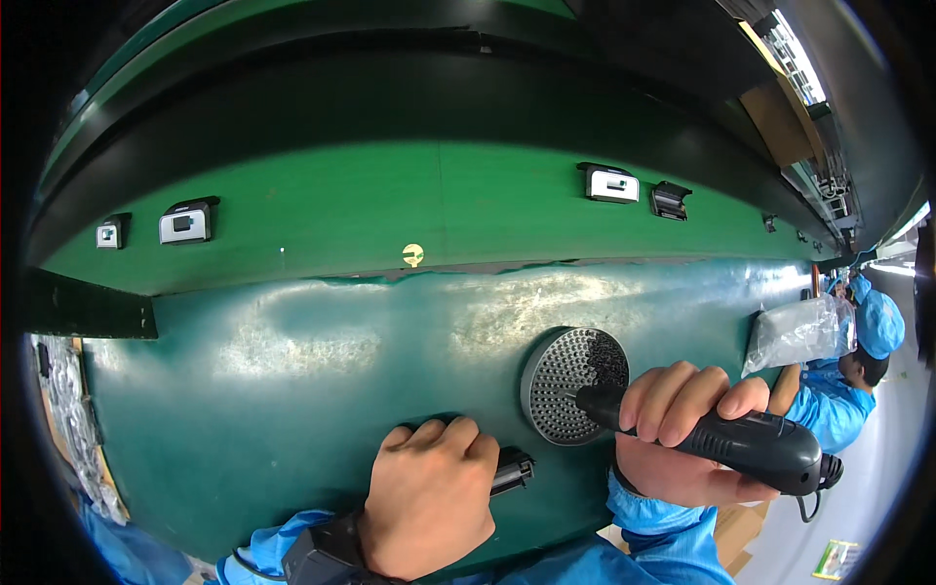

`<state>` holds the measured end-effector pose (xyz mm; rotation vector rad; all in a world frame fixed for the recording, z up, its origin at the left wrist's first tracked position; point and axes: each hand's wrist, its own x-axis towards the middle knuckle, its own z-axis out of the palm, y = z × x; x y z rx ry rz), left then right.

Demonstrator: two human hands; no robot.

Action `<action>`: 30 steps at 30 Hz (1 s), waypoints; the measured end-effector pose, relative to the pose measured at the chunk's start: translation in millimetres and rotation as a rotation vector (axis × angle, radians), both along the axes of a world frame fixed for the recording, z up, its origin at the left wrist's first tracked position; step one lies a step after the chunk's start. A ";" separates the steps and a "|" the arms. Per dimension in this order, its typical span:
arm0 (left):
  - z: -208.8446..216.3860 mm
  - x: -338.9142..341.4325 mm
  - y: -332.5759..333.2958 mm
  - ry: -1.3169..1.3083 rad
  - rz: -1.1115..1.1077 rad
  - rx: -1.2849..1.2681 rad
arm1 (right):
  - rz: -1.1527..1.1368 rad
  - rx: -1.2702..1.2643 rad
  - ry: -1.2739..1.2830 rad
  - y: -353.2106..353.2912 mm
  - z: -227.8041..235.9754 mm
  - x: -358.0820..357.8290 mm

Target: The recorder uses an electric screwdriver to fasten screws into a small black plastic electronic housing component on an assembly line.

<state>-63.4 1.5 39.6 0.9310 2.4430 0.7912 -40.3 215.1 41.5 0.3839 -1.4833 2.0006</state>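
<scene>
i see my right hand (675, 414) closed around a black screwdriver (749, 445), its tip over the round tray (551, 390). my left hand (431, 497) curls around a black part (513, 472).

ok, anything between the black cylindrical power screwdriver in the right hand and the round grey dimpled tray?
Nothing visible. The screwdriver in the right hand reaches over the tray; contact is unclear. The left hand, over a dark oblong part, is clear of that path.
</scene>
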 end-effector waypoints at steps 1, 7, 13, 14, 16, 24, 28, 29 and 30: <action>-1.8 0.6 -1.1 -0.007 -0.010 -0.008 | -0.001 0.001 -0.006 0.6 0.1 -0.3; 1.2 -0.7 -3.0 -0.031 -0.029 -0.039 | 0.044 -0.171 -0.045 6.4 3.6 13.6; 9.4 6.2 3.7 0.025 0.132 0.223 | 0.093 -0.398 -0.141 14.9 9.0 29.9; 5.3 9.3 6.6 0.039 0.125 0.219 | 0.104 -0.444 -0.175 17.5 8.1 33.3; -3.0 14.4 10.2 0.170 0.050 0.388 | 0.117 -0.482 -0.145 18.7 6.4 38.2; -7.0 15.9 4.1 0.286 -0.052 0.459 | 0.243 -0.579 -0.137 7.5 3.0 40.0; -9.8 15.0 -7.3 0.256 -0.036 0.473 | 0.300 -0.598 -0.110 3.6 2.9 37.5; -12.4 14.1 -8.9 0.202 0.000 0.529 | 0.298 -0.641 -0.114 3.6 3.3 36.1; -13.2 11.9 -9.1 0.208 -0.005 0.532 | 0.292 -0.682 -0.119 4.1 4.2 35.6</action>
